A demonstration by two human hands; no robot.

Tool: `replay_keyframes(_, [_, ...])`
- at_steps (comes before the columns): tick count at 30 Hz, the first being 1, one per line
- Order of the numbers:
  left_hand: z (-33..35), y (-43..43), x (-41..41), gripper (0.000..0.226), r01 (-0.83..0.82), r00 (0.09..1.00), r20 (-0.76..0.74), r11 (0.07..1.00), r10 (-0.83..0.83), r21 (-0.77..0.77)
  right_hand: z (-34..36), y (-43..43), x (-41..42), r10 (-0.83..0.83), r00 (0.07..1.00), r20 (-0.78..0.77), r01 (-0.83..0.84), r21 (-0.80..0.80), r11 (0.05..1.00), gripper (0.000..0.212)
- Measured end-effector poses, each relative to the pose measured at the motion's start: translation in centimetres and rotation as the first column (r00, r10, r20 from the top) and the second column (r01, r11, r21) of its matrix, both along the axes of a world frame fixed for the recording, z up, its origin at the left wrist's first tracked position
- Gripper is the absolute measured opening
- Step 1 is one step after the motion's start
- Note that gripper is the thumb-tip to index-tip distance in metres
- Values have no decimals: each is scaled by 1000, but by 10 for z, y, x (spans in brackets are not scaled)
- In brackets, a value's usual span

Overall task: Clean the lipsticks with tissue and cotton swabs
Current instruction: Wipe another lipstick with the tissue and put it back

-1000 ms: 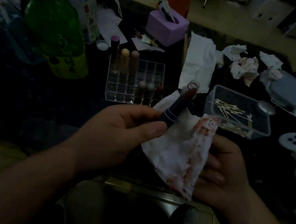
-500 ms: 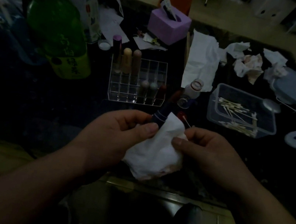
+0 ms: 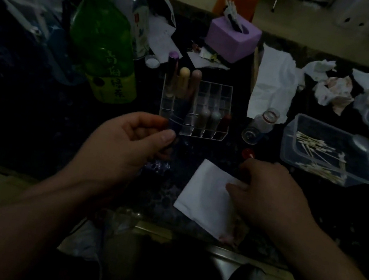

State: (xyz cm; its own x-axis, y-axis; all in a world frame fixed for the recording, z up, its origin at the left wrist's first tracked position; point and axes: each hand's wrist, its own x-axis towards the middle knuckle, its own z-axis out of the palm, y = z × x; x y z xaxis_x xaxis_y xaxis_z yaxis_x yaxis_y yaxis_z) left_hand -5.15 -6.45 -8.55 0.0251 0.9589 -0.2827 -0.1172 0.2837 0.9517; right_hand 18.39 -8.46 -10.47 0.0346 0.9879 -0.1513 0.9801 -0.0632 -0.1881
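Lipstick (image 3: 178, 117), dark tube: pinched low down by my left hand (image 3: 127, 145), long axis pointing up and away toward the clear rack (image 3: 224, 93) just behind; its tip is lost in the dimness. Tissue (image 3: 203, 196): flat on the table (image 3: 35, 128) to the right, apart from the tube. My right hand (image 3: 270, 199) lies curled on its edge; pinching or resting, I cannot tell.

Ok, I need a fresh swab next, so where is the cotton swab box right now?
Head view, right side: the cotton swab box sits beyond the right hand, just right of the small bottle.
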Motion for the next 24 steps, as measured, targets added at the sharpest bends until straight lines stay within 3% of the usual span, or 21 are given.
replay_keyframes(3, [-1, 0, -3, 38, 67, 996, 58, 998, -66, -17, 1, 9, -20, 100, 989, -108, -86, 127, 988, 25])
replay_keyframes(7, [-3, 4, -11, 22, 162, 964, -220, 986, -150, 38, -8, 30, -53, 92, 927, -364, -44, 137, 990, 28])
replay_keyframes(13, [-32, 15, -17, 38, 97, 845, -534, 987, -14, 128, -35, 45, -72, 63, 941, -331, -28, 110, 994, 28])
replay_keyframes(16, [-50, 20, -19, 28, 107, 779, -626, 986, -4, 126, -40, 47, -72, 91, 940, -329, -46, 142, 989, 19])
replay_keyframes(18, [-59, 22, -17, 33, 115, 762, -648, 985, -7, 125, -34, 47, -70, 73, 917, -392, -9, 162, 987, 12])
replay_keyframes(19, [-61, 23, -16, 35, 123, 761, -648, 985, -15, 122, -29, 46, -69, 7, 866, -501, 73, 140, 988, 9])
replay_keyframes(20, [-62, 24, -14, 35, 133, 765, -643, 984, -23, 123, -22, 46, -66, -118, 715, -689, 195, 34, 980, 11])
replay_keyframes(21, [-63, 25, -12, 34, 145, 771, -636, 981, -31, 128, -14, 45, -61, -280, 421, -863, 276, -172, 946, 14])
replay_keyframes(22, [-63, 26, -9, 32, 159, 775, -631, 977, -36, 140, -5, 46, -55, -442, 48, -896, 212, -424, 881, 15])
replay_keyframes(23, [-63, 28, -6, 30, 175, 773, -634, 972, -38, 154, 2, 46, -49, -563, -254, -786, 56, -593, 803, 18])
replay_keyframes(24, [-64, 30, -4, 28, 187, 767, -640, 968, -39, 166, 6, 45, -41, -632, -420, -651, -93, -662, 744, 21])
